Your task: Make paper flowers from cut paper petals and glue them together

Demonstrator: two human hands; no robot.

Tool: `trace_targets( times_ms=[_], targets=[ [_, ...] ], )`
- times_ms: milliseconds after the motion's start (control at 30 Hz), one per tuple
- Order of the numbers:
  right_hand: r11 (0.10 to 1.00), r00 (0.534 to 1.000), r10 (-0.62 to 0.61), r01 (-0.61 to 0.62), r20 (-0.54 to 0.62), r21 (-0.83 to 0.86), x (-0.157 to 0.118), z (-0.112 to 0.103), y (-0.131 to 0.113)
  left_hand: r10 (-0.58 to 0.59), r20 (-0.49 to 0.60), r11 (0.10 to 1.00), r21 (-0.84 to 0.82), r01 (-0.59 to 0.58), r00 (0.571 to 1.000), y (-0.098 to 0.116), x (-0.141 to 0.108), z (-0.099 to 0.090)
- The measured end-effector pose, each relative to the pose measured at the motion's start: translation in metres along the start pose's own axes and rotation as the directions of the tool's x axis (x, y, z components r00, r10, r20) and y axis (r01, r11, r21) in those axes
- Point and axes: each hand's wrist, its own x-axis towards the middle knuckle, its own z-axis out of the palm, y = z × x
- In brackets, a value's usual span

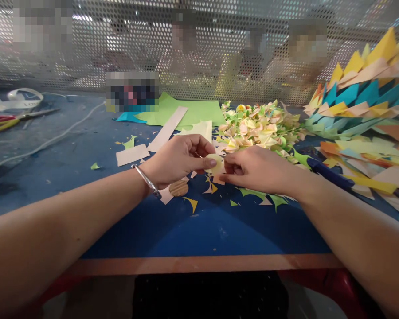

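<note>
My left hand (182,157), with a silver bangle at the wrist, pinches a small pale yellow paper piece (214,163) between thumb and fingers. Its outline looks rounded. Close against the paper's right side, my right hand (252,168) has its fingers curled together. What those fingertips grip, if anything, is hidden. Beneath the hands lie thin paper offcuts, among them a yellow scrap (192,204) and a green scrap (277,201). A round corrugated cardboard disc (178,188) rests just below my left hand.
Folded paper pieces (256,126) form a pile behind my right hand. Green sheets (189,108) and a pinkish paper strip (169,128) lie further back. Scissors (16,120) and a white cord (49,139) are left; layered paper spikes (362,93) rise right. A perforated metal screen (202,62) stands behind.
</note>
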Motion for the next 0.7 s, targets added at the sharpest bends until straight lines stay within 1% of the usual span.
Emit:
trace_targets(
  times_ms=[33,100,200,267,367,467,600,700],
  targets=[
    [1.0,0.999,-0.012,0.012,-0.037,0.008,-0.0005,0.0003,0.0002,-0.018,-0.024,0.999,-0.046,0.017,1.0,-0.0007,0.0003,0.001],
    [0.998,0.988,-0.044,0.05,-0.15,0.035,-0.0018,0.0011,0.0003,-0.055,-0.061,0.992,-0.117,0.048,0.997,-0.0018,0.0011,0.0023],
    [0.99,0.936,-0.104,0.132,-0.337,0.059,-0.0043,0.003,-0.0001,-0.119,-0.079,0.975,-0.196,0.101,0.99,-0.0024,0.0027,0.0031],
    [0.979,0.897,-0.164,0.197,-0.41,0.041,-0.0055,0.0045,0.0,-0.157,-0.068,0.959,-0.248,0.135,0.985,-0.0023,0.0033,0.0039],
    [0.949,0.842,-0.282,0.316,-0.461,-0.003,-0.0055,0.0069,0.0011,-0.194,-0.033,0.937,-0.302,0.175,0.98,-0.0017,0.0033,0.005],
    [0.926,0.804,-0.33,0.377,-0.494,-0.007,-0.0036,0.0084,0.0029,-0.197,-0.009,0.937,-0.298,0.186,0.98,-0.0014,0.0028,0.0053],
    [0.931,0.796,-0.309,0.365,-0.52,0.006,-0.0016,0.0073,0.0044,-0.168,-0.019,0.958,-0.241,0.158,0.986,-0.0026,0.0026,0.0059],
    [0.932,0.796,-0.294,0.363,-0.529,0.027,-0.0013,0.0058,0.0048,-0.109,-0.022,0.971,-0.215,0.102,0.994,-0.0031,0.0019,0.0073]
  ],
)
